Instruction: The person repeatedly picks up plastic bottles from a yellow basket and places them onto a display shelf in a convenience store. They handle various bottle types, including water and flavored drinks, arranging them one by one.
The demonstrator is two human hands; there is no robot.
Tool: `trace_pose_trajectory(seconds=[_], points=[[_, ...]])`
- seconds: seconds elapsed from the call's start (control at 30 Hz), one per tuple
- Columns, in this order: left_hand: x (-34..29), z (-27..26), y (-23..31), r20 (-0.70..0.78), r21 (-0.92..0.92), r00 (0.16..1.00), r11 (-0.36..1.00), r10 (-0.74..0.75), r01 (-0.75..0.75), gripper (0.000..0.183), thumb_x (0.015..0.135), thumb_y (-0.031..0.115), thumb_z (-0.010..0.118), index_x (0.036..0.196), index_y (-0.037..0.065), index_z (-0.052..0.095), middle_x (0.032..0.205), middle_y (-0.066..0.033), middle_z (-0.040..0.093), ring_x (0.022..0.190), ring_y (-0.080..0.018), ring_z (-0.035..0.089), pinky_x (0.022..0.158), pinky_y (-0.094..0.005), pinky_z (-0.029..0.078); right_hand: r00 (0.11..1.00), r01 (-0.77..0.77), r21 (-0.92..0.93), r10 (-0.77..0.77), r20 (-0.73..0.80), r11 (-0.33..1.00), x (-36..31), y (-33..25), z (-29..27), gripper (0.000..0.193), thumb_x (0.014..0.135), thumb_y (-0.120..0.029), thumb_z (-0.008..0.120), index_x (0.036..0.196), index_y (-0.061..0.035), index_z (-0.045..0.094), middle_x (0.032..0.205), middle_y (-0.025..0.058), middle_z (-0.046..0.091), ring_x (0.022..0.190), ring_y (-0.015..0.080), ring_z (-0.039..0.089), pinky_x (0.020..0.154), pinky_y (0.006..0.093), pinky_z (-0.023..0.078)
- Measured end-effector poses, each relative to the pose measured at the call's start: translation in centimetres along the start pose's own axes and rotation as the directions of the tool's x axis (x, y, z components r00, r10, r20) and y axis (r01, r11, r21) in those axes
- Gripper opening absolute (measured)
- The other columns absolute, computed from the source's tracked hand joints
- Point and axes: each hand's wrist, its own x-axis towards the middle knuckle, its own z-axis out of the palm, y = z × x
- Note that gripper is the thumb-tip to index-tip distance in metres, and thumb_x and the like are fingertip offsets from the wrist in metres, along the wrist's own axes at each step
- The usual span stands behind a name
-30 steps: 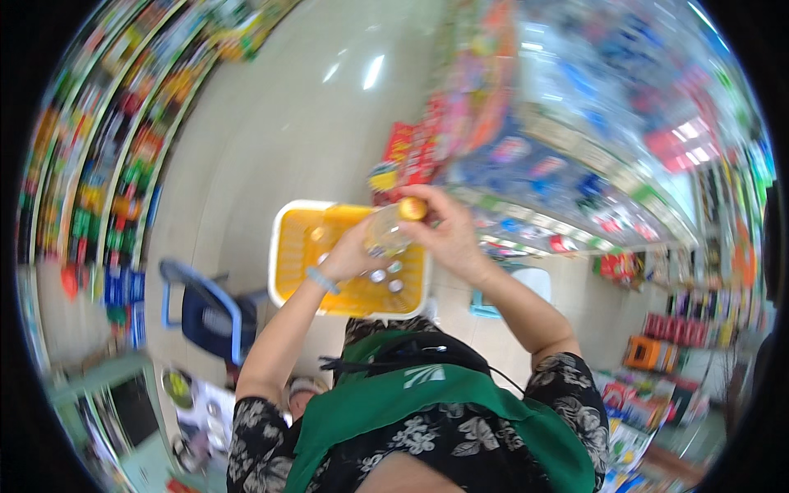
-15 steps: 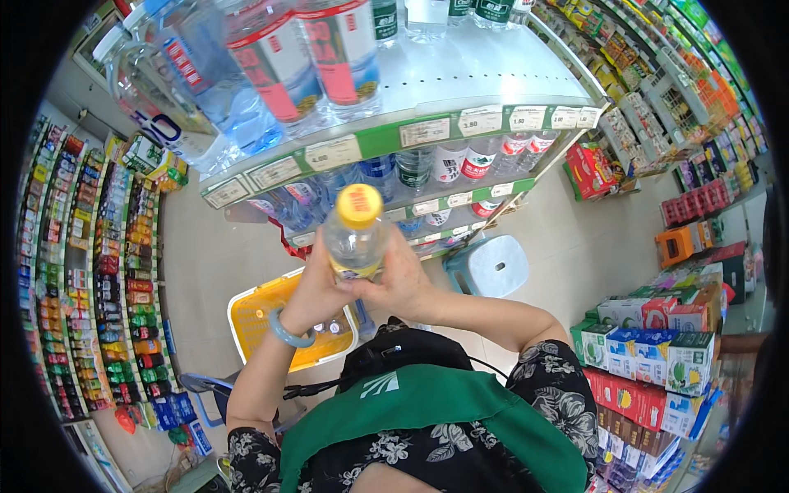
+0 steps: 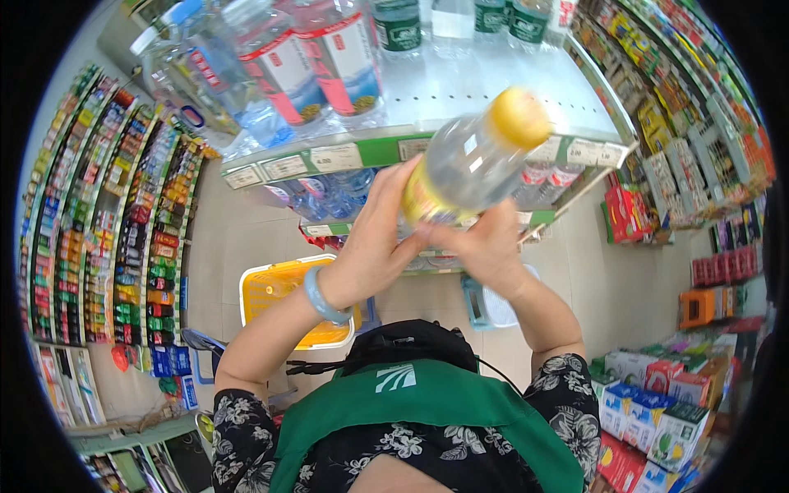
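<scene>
A clear plastic bottle with a yellow cap and a yellow label is held between both my hands, tilted with its cap up and to the right. My left hand grips its left side; a pale bangle circles that wrist. My right hand holds the lower right side, the two thumbs close together over the label. Motion blurs the cap a little. Behind the bottle is the white top shelf, where large bottles with red and white labels stand at the left and green-labelled water bottles farther back.
Lower shelves hold more water bottles. A yellow basket with a white rim is on the floor at left, and a pale blue stool at right. Drink racks line the far left; stacked cartons stand at lower right.
Both hands have raised the bottle and carried it right, toward the top shelf. The bottle has gone from nearly upright to leaning right. The view has shifted slightly.
</scene>
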Motion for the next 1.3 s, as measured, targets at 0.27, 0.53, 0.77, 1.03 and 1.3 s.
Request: trace_pose_trajectory(seconds=[0.27,0.53,0.77,1.03,1.3], points=[[4.7,0.5,0.6,-0.136,0.533,0.952,0.831,0.273,-0.162,0.074,0.077,0.001,0.064,0.137,-0.008,0.022,0.142,-0.0292,0.022,0.129,-0.0436,0.029,0.105,-0.0441,0.030,0.962,0.193,-0.039,-0.197,-0.191,0.980,11.9,-2.8,-2.1,0.058,0.065,-0.018,0.079,0.110,0.0038,0.048,0.097,0.0141,0.064,0.087,0.0228,0.063,0.075,0.0320,0.049],[7.1,0.8,-0.6,-0.056,0.721,0.967,0.680,0.250,-0.134,0.071,0.078,0.021,0.067,0.125,-0.019,0.031,0.134,-0.0389,0.026,0.118,-0.0478,0.039,0.100,-0.0476,0.035,0.977,0.054,-0.250,-0.104,-0.189,0.967,17.1,0.5,-0.4,0.050,0.068,-0.013,0.077,0.108,0.0026,0.050,0.096,0.0113,0.064,0.085,0.0166,0.062,0.073,0.0293,0.050],[8.7,0.2,-0.9,-0.053,0.688,0.988,0.723,0.142,-0.067,0.076,0.076,0.018,0.068,0.126,-0.020,0.027,0.130,-0.0397,0.031,0.113,-0.0472,0.043,0.096,-0.0448,0.038,0.971,0.091,-0.314,-0.154,-0.181,0.945,18.5,1.0,1.0,0.054,0.071,-0.015,0.075,0.112,0.0035,0.047,0.102,0.0150,0.062,0.091,0.0200,0.061,0.077,0.0308,0.049],[4.5,-4.3,0.0,-0.089,0.320,0.946,0.909,0.311,-0.268,0.038,0.080,0.008,0.063,0.116,-0.002,0.054,0.117,-0.0191,0.057,0.100,-0.0380,0.056,0.083,-0.0383,0.049,0.702,0.392,-0.406,-0.554,-0.447,0.825,12.9,-1.0,2.3,0.053,0.072,-0.012,0.076,0.118,0.0010,0.052,0.116,0.0135,0.057,0.109,0.0238,0.053,0.092,0.0354,0.040],[-8.6,-13.8,-3.6,-0.061,0.075,0.990,0.988,-0.128,0.132,0.023,0.081,0.006,0.061,0.103,0.002,0.064,0.090,-0.0126,0.067,0.082,-0.0215,0.066,0.072,-0.0292,0.050,0.835,0.541,-0.102,-0.517,0.189,0.835,2.3,-1.8,14.5,0.017,0.075,0.005,0.066,0.091,0.0008,0.061,0.089,0.0141,0.062,0.077,0.0229,0.060,0.068,0.0290,0.049]])
